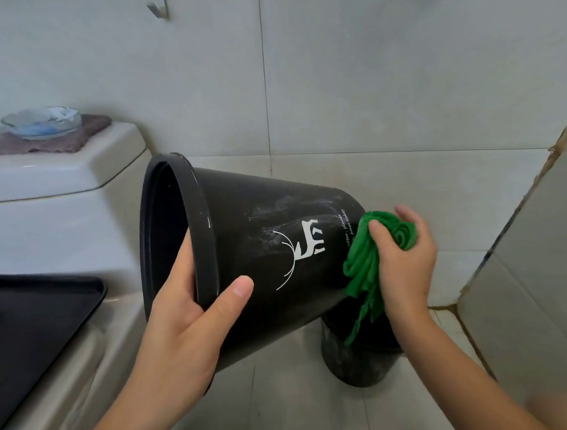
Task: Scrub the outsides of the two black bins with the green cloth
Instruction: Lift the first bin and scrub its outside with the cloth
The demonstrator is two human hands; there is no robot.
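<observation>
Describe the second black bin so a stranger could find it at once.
Start at the tilted black bin with the white deer print. The second bin stands on the floor tiles directly beneath its base, under the dangling green cloth. It is mostly hidden, and no print shows.

Pale grey tiled wall (349, 63) with a metal hook (159, 6) up top, tiled floor (285, 395) with grubby grout on the right. White toilet tank (59, 167) on the left — glass dish (42, 122) on a purplish cloth (74, 137), maybe soap inside.
</observation>
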